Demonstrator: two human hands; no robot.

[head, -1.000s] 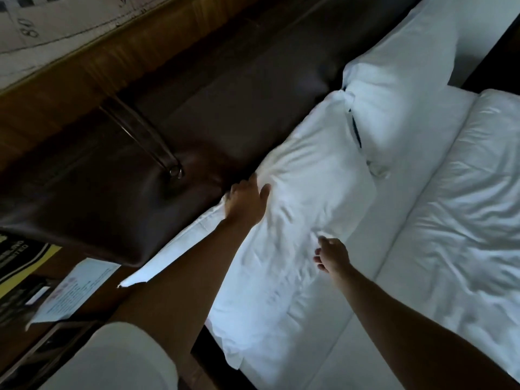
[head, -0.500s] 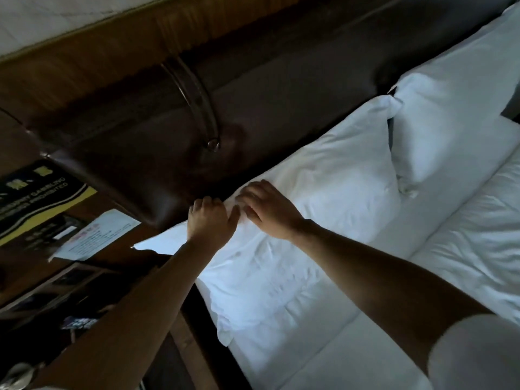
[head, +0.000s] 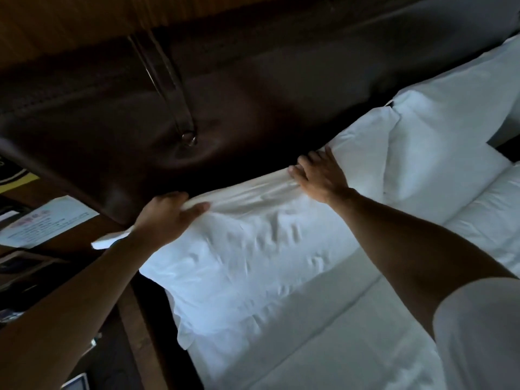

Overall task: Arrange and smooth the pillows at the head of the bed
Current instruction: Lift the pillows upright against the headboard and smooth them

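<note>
Head view showed your left hand [head: 168,215] pinching the near pillow [head: 253,249] at its headboard-side edge. Your right hand [head: 320,175] pressed flat farther along that edge, which ran toward the second pillow [head: 439,142].

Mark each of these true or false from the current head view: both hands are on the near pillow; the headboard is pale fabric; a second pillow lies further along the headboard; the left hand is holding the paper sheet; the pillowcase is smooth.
1. Both the left hand and the right hand are on the near white pillow. True.
2. The headboard is pale fabric. False: the padded headboard is dark brown and leather-like.
3. A second white pillow lies further along the headboard. True.
4. The left hand holds the printed paper sheet. False: it grips the pillow's upper edge.
5. The pillowcase is smooth. False: it shows creases.
</note>
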